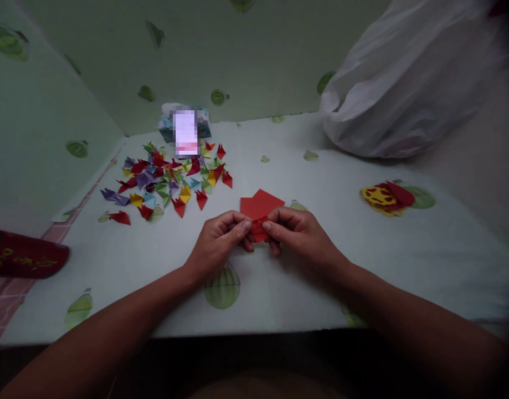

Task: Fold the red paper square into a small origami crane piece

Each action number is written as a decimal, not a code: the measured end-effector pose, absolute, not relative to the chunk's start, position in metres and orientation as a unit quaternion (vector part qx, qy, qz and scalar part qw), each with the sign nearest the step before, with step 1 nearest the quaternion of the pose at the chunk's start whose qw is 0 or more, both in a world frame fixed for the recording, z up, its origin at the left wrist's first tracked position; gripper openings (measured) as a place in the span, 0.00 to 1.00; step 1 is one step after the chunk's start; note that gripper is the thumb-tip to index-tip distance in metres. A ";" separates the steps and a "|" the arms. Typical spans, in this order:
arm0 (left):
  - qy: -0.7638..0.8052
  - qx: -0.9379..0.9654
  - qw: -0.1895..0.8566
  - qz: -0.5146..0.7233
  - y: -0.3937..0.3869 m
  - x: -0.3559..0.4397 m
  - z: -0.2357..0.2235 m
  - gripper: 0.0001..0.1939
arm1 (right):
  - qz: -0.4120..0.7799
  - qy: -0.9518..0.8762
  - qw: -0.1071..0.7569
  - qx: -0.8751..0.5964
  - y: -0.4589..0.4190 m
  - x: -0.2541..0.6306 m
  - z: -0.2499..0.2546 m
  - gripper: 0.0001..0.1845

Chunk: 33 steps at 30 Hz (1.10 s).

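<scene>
Between my hands is a small piece of folded red paper (260,228), pinched from both sides near the middle of the table. The thumb and fingers of my left hand (227,233) grip its left edge. My right hand (293,228) pinches the right edge the same way. Just beyond the fingers lie flat red paper sheets (261,203), partly hidden by my hands. Farther back on the left a heap of small folded paper figures (166,180) spreads out in red, yellow, purple, green and blue.
Behind the heap, a phone (185,132) with a lit, blurred screen leans on a tissue box (166,128). A large white plastic bag (387,100) stands back right. Yellow and red cut-out pieces (382,197) lie on the right. A dark red object with yellow characters (30,255) is far left.
</scene>
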<state>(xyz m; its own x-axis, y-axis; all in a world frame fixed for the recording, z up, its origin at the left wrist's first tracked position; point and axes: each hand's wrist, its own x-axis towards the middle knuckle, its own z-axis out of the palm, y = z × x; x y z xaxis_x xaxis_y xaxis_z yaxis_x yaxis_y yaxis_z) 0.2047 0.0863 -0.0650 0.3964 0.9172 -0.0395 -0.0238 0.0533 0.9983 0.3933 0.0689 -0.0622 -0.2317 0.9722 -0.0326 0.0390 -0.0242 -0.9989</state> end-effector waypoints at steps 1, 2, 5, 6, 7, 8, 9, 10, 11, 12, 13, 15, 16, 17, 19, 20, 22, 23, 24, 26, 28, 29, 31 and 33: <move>0.392 0.570 0.613 0.382 0.086 0.205 -0.065 0.10 | 0.547 -0.560 0.420 -0.458 0.068 0.393 -0.062 0.13; 0.393 0.570 0.614 0.379 0.086 0.205 -0.065 0.10 | 0.536 -0.568 0.419 -0.464 0.068 0.393 -0.062 0.13; 0.399 0.570 0.613 0.375 0.084 0.207 -0.065 0.11 | 0.459 -0.616 0.425 -0.480 0.066 0.390 -0.064 0.13; 0.400 0.572 0.610 0.374 0.083 0.207 -0.065 0.11 | 0.430 -0.635 0.427 -0.480 0.065 0.389 -0.065 0.13; 0.401 0.577 0.606 0.374 0.083 0.208 -0.064 0.10 | 0.406 -0.654 0.426 -0.476 0.064 0.388 -0.066 0.13; 0.400 0.585 0.599 0.373 0.082 0.208 -0.064 0.10 | 0.388 -0.669 0.424 -0.472 0.064 0.387 -0.067 0.13; 0.400 0.595 0.590 0.371 0.082 0.208 -0.064 0.10 | 0.376 -0.680 0.422 -0.467 0.064 0.387 -0.067 0.13; 0.399 0.606 0.580 0.370 0.082 0.208 -0.064 0.10 | 0.369 -0.688 0.419 -0.463 0.064 0.387 -0.067 0.13; 0.398 0.616 0.570 0.369 0.082 0.208 -0.064 0.11 | 0.366 -0.692 0.418 -0.460 0.064 0.387 -0.067 0.13; 0.398 0.624 0.562 0.369 0.082 0.208 -0.064 0.11 | 0.368 -0.693 0.418 -0.458 0.064 0.387 -0.067 0.13; 0.397 0.627 0.559 0.369 0.083 0.208 -0.064 0.11 | 0.376 -0.691 0.417 -0.456 0.064 0.387 -0.066 0.13; 0.394 0.624 0.565 0.369 0.083 0.207 -0.064 0.10 | 0.405 -0.678 0.415 -0.451 0.064 0.388 -0.064 0.13; 0.392 0.619 0.572 0.369 0.084 0.207 -0.064 0.10 | 0.423 -0.670 0.413 -0.449 0.064 0.388 -0.062 0.13; 0.391 0.613 0.580 0.367 0.084 0.207 -0.064 0.10 | 0.440 -0.662 0.411 -0.447 0.065 0.389 -0.061 0.13; 0.391 0.606 0.590 0.363 0.085 0.206 -0.064 0.10 | 0.464 -0.648 0.405 -0.448 0.065 0.389 -0.060 0.13; 0.390 0.606 0.592 0.360 0.085 0.206 -0.064 0.11 | 0.467 -0.644 0.405 -0.451 0.066 0.390 -0.059 0.13; 0.392 0.610 0.591 0.353 0.085 0.205 -0.064 0.11 | 0.462 -0.641 0.407 -0.458 0.066 0.390 -0.059 0.13; 0.395 0.613 0.589 0.349 0.086 0.204 -0.063 0.12 | 0.459 -0.641 0.408 -0.461 0.066 0.390 -0.059 0.13; 0.398 0.616 0.585 0.346 0.086 0.204 -0.063 0.12 | 0.461 -0.639 0.407 -0.462 0.067 0.390 -0.059 0.13; 0.408 0.624 0.570 0.346 0.086 0.205 -0.063 0.11 | 0.486 -0.627 0.397 -0.462 0.067 0.391 -0.060 0.14; 0.415 0.629 0.552 0.358 0.087 0.205 -0.063 0.11 | 0.522 -0.607 0.385 -0.459 0.067 0.392 -0.061 0.15; 0.419 0.629 0.544 0.365 0.087 0.205 -0.063 0.11 | 0.537 -0.597 0.381 -0.458 0.067 0.393 -0.062 0.16; 0.425 0.627 0.533 0.378 0.087 0.204 -0.063 0.10 | 0.556 -0.577 0.384 -0.458 0.068 0.393 -0.064 0.19; 0.429 0.627 0.522 0.387 0.086 0.204 -0.063 0.10 | 0.570 -0.557 0.399 -0.453 0.068 0.393 -0.067 0.22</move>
